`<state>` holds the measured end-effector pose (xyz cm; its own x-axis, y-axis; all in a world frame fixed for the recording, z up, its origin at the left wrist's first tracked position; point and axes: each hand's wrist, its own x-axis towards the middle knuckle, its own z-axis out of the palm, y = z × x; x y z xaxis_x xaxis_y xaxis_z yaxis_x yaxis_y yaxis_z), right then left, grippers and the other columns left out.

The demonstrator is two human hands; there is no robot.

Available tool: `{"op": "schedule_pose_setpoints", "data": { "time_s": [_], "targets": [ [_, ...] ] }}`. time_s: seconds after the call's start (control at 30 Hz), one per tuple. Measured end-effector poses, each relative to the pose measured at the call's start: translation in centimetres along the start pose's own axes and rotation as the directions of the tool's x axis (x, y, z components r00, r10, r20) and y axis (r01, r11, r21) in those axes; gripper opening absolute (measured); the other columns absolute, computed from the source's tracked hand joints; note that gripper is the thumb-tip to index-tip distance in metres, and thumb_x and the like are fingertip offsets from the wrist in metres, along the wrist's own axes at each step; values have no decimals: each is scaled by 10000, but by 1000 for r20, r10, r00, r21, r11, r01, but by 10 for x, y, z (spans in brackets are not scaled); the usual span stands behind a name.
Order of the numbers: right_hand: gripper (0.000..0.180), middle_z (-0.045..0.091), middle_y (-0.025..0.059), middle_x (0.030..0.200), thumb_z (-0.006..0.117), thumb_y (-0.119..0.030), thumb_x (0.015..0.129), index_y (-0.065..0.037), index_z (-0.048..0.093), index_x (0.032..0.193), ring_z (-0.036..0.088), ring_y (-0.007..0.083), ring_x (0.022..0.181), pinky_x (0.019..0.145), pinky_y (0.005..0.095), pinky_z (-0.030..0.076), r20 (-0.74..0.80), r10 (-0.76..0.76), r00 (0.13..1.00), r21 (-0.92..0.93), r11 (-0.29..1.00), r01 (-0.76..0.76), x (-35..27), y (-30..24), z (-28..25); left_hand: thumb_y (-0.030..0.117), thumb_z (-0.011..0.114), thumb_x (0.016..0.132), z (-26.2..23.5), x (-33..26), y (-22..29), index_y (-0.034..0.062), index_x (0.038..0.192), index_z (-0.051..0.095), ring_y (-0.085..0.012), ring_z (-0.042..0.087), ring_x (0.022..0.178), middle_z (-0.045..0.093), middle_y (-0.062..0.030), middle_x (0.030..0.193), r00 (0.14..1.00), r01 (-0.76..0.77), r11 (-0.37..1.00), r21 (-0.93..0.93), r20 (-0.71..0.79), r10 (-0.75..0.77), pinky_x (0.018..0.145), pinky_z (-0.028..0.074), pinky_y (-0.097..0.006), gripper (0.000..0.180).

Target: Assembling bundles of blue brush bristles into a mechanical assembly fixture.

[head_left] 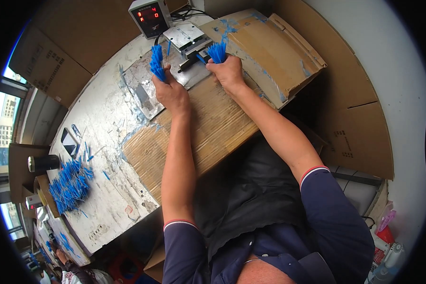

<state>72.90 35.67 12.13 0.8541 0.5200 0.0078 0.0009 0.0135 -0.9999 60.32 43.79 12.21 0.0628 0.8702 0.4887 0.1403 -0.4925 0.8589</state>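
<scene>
My left hand (pixel 173 97) is closed around a bundle of thin blue-ended pieces (pixel 156 61), their blue ends pointing up and away from me. My right hand (pixel 228 73) grips a second bundle of blue-ended pieces (pixel 217 51), fanned out at the top. Between and beyond the hands is a small metal machine (pixel 183 37) with a flat plate on top and a block at its front. One loose blue piece (pixel 169 48) is beside the machine. What exactly these pieces are, I cannot make out.
A box with a red lit display (pixel 150 19) stands behind the machine. Flattened cardboard (pixel 199 128) covers the near table edge; a cardboard box (pixel 274 52) sits at the right. On the left are a heap of blue-ended pieces (pixel 72 185), a dark cylinder (pixel 43 163) and a phone-like object (pixel 69 142).
</scene>
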Motion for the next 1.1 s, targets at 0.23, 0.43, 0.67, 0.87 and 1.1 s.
{"op": "schedule_pose_setpoints", "data": {
  "time_s": [0.23, 0.43, 0.67, 0.87, 1.1],
  "targets": [
    [129, 675, 66, 698, 762, -64, 757, 2, 689, 842, 604, 145, 497, 429, 291, 493, 15, 29, 999, -8, 1000, -29, 2, -4, -3, 195, 583, 1001, 3, -2, 5, 24, 1011, 584, -433, 640, 726, 666, -219, 809, 998, -66, 990, 127, 27, 63, 637, 452, -500, 172],
    [174, 655, 35, 772, 739, -79, 793, -13, 674, 940, 603, 109, 604, 522, 256, 510, 120, 77, 990, 248, 963, -105, -6, -11, -20, 56, 624, 913, 4, -6, -5, 33, 998, 591, -408, 660, 805, 689, -192, 872, 984, -76, 970, 230, 173, 36, 702, 479, -490, 94],
    [134, 660, 67, 790, 712, -31, 819, 1, 658, 937, 632, 143, 623, 542, 284, 552, 273, 33, 961, 497, 851, -170, -4, -10, -34, -14, 577, 904, 3, -7, 3, 37, 1019, 592, -370, 691, 850, 708, -166, 907, 969, -78, 972, 222, 245, 22, 734, 512, -452, 126],
    [127, 660, 91, 774, 730, -5, 811, 11, 650, 909, 654, 166, 619, 539, 311, 576, 398, 66, 915, 411, 879, -242, -5, -15, -41, 57, 587, 935, -1, -7, 0, 45, 1035, 598, -379, 682, 830, 699, -173, 888, 961, -120, 941, 315, 274, 31, 724, 507, -449, 102],
    [99, 647, 90, 740, 714, 2, 807, 19, 641, 873, 662, 178, 607, 511, 308, 586, 398, 100, 912, 350, 902, -252, -8, -21, -40, 99, 599, 934, 5, -7, -2, 48, 1038, 604, -403, 655, 832, 675, -194, 877, 937, -282, 884, 372, 307, 169, 729, 492, -475, 117]
  ]
}}
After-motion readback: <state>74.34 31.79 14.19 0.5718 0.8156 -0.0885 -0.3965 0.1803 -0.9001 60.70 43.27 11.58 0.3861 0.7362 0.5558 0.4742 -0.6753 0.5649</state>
